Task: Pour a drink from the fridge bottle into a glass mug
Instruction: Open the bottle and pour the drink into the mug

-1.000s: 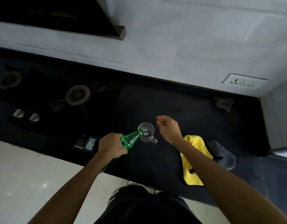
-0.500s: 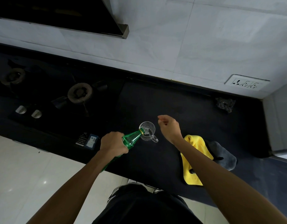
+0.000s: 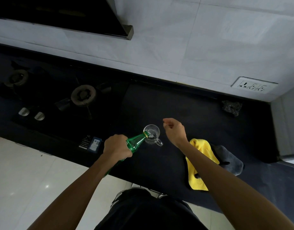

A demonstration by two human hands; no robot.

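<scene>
While you tilt it, green bottle (image 3: pixel 136 143): gripped by your left hand (image 3: pixel 117 148), mouth over glass mug (image 3: pixel 154 132).
Right hand (image 3: pixel 175 132): mug's three o'clock, fingers curled; contents cannot be told.

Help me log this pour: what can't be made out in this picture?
Head view:
- Green bottle: body mostly hidden by the left hand.
- Glass mug: fill level too small to judge, clear glass on the dark counter.
- Right hand: curled fingers hide whether they pinch anything.
- Stove label: print too small to read.
</scene>
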